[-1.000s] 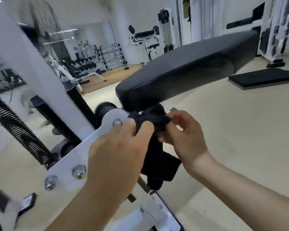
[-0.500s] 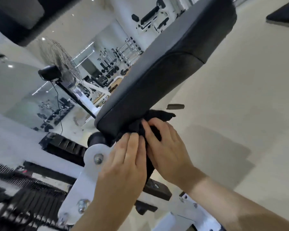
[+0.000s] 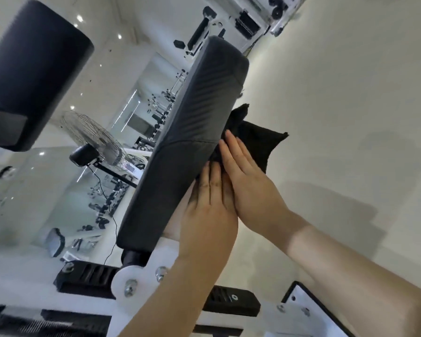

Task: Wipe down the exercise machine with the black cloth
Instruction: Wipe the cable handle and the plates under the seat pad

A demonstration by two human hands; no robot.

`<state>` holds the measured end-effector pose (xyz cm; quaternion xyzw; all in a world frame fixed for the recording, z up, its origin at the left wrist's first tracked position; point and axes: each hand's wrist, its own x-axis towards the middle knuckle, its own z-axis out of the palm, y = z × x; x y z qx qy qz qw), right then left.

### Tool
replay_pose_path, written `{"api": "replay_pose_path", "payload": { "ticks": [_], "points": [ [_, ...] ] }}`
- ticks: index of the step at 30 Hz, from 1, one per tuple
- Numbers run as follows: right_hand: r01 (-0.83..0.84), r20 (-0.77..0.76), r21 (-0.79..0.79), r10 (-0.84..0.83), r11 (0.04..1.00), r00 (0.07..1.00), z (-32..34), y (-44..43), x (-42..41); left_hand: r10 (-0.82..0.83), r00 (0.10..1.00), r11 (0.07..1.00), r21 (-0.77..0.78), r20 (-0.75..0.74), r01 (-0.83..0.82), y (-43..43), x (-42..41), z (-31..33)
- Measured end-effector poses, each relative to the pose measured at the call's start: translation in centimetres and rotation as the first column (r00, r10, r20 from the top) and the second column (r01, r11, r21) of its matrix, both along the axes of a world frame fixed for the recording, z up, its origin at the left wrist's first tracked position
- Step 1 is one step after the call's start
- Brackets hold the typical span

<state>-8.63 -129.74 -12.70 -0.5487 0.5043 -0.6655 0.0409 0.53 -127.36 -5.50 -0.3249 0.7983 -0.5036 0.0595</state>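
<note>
Pressing flat: both hands pin the black cloth (image 3: 255, 139) against the long side edge of the machine's black pad (image 3: 187, 147). The left hand (image 3: 208, 207) and right hand (image 3: 249, 181) lie side by side, fingers straight, gripping nothing, likely to spread pressure. How much cloth sits under the left palm is hard to tell.

Black cloth (image 3: 255, 139) bunched against underside of tilted black machine pad (image 3: 187, 142)

Matt textured vinyl pad (image 3: 192, 132), fuzzy black cloth (image 3: 258, 139), glossy white metal bracket (image 3: 141, 271), steel bolts (image 3: 129, 289)
</note>
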Motion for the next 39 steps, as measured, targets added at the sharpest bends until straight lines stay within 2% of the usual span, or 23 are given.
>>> {"api": "replay_pose_path", "payload": {
  "ticks": [3, 7, 9, 12, 14, 18, 19, 22, 24, 26, 28, 30, 32, 34, 35, 36, 37, 39],
  "points": [
    [-0.114, -0.004, -0.007, 0.114, 0.993, 0.993, -1.0, 2.0, 3.1, 0.031, 0.999, 0.999, 0.035, 0.028, -0.032, 1.4, 4.2, -0.7],
    [-0.118, -0.207, -0.002, 0.115, 0.993, 0.971, -1.4, 5.5, 9.8, 0.171, 0.976, 0.977, 0.101, 0.137, -0.186, 5.2, 11.1, -0.7],
    [-0.117, -0.141, -0.003, 0.115, 0.993, 0.983, -1.1, 5.5, 9.7, 0.161, 0.981, 0.979, 0.113, 0.104, -0.173, 5.9, 11.5, 0.2],
    [-0.099, 0.031, 0.041, 0.098, 0.994, 0.995, -0.2, 4.6, 7.0, 0.049, 0.999, 0.994, 0.096, 0.023, -0.051, 5.6, 9.9, 1.8],
    [-0.086, 0.136, 0.028, 0.081, 0.996, 0.987, 0.9, 3.9, 5.7, 0.034, 0.998, 0.995, 0.092, -0.053, -0.029, 5.3, 8.9, 2.4],
    [-0.149, 0.415, -0.050, 0.156, 0.988, 0.896, 2.0, 3.1, 6.1, 0.017, 0.987, 0.998, 0.056, -0.158, -0.008, 5.6, 8.0, 2.8],
    [-0.167, 0.421, -0.059, 0.176, 0.984, 0.890, 1.7, 3.4, 6.7, -0.018, 0.982, 0.999, 0.028, -0.190, 0.023, 5.8, 7.8, 3.2],
    [-0.253, 0.297, -0.096, 0.270, 0.963, 0.916, -0.1, 5.0, 9.7, -0.159, 0.954, 0.987, -0.070, -0.255, 0.146, 6.3, 6.6, 4.5],
    [-0.298, 0.272, -0.141, 0.326, 0.944, 0.905, -0.9, 5.6, 10.1, -0.142, 0.974, 0.990, -0.021, -0.177, 0.140, 6.0, 6.1, 4.3],
    [-0.237, 0.335, -0.111, 0.261, 0.965, 0.905, -0.5, 4.6, 8.2, -0.054, 0.997, 0.997, 0.056, -0.056, 0.057, 5.5, 6.5, 3.3],
    [-0.153, 0.486, -0.051, 0.158, 0.987, 0.859, 0.2, 3.0, 5.4, 0.067, 0.998, 0.993, 0.101, -0.002, -0.067, 5.4, 7.5, 2.3],
    [-0.050, 0.564, 0.025, 0.027, 0.998, 0.825, 1.1, 1.3, 3.0, 0.138, 0.990, 0.983, 0.122, -0.016, -0.135, 5.6, 8.0, 2.0],
    [-0.022, 0.536, 0.066, -0.017, 0.998, 0.844, 1.6, 0.5, 2.8, 0.096, 0.994, 0.984, 0.154, -0.054, -0.087, 5.9, 7.3, 2.1],
    [-0.125, 0.549, -0.003, 0.106, 0.992, 0.829, 1.6, 1.6, 4.7, 0.037, 0.994, 0.982, 0.188, -0.105, -0.017, 5.9, 5.9, 2.3],
    [-0.190, 0.568, -0.038, 0.178, 0.981, 0.804, 1.2, 2.7, 6.2, 0.041, 0.992, 0.979, 0.203, -0.123, -0.015, 5.6, 5.2, 2.4],
    [-0.232, 0.523, -0.076, 0.237, 0.970, 0.819, 0.5, 3.8, 7.7, 0.067, 0.990, 0.975, 0.221, -0.121, -0.039, 5.3, 4.8, 2.4],
    [-0.289, 0.455, -0.110, 0.307, 0.951, 0.836, -0.3, 4.9, 8.7, 0.103, 0.991, 0.970, 0.228, -0.083, -0.081, 4.9, 4.7, 2.1],
    [-0.427, 0.514, -0.097, 0.413, 0.899, 0.752, -1.1, 5.7, 9.5, 0.145, 0.989, 0.968, 0.205, 0.024, -0.147, 4.4, 5.4, 1.5]
  ]
}}
